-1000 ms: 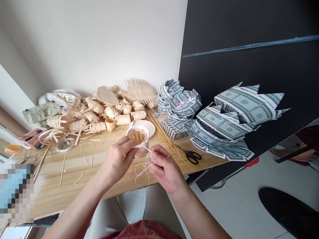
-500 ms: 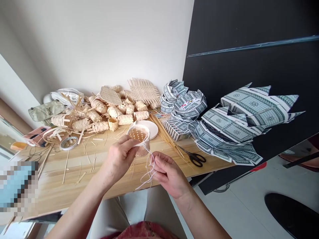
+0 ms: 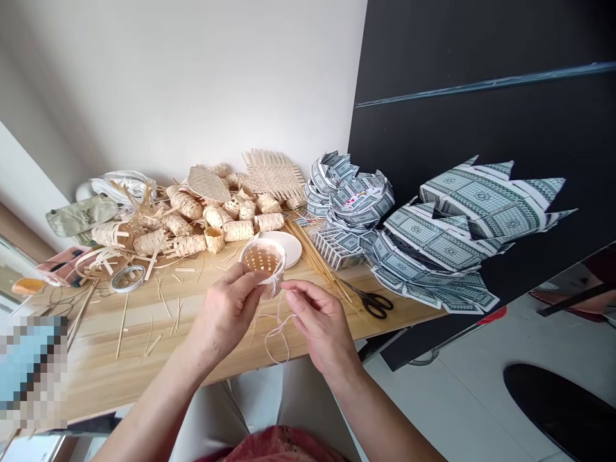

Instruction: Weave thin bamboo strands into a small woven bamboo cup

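Observation:
A small woven basket (image 3: 264, 256) with a white-bound rim is held over the front of the table. My left hand (image 3: 233, 296) pinches the near side of that rim between thumb and fingers. Thin white string (image 3: 278, 332) hangs in loops from the rim, between my two hands. Close by on the right, my right hand (image 3: 317, 317) has thumb and forefinger brought together at the string, its other fingers curled. The basket's lower part is partly covered by my left hand.
Behind the basket lies a white round disc (image 3: 289, 247). Black scissors (image 3: 374, 303) and thin straw-coloured strips (image 3: 320, 260) lie to the right, near folded-card bowls (image 3: 457, 237). Small woven baskets (image 3: 187, 244) are heaped at the back left, by a tape roll (image 3: 128, 278).
My right hand has risen towards the basket's rim, its fingertips now nearer the rim. The string loops have shifted shape. The whole view has moved slightly.

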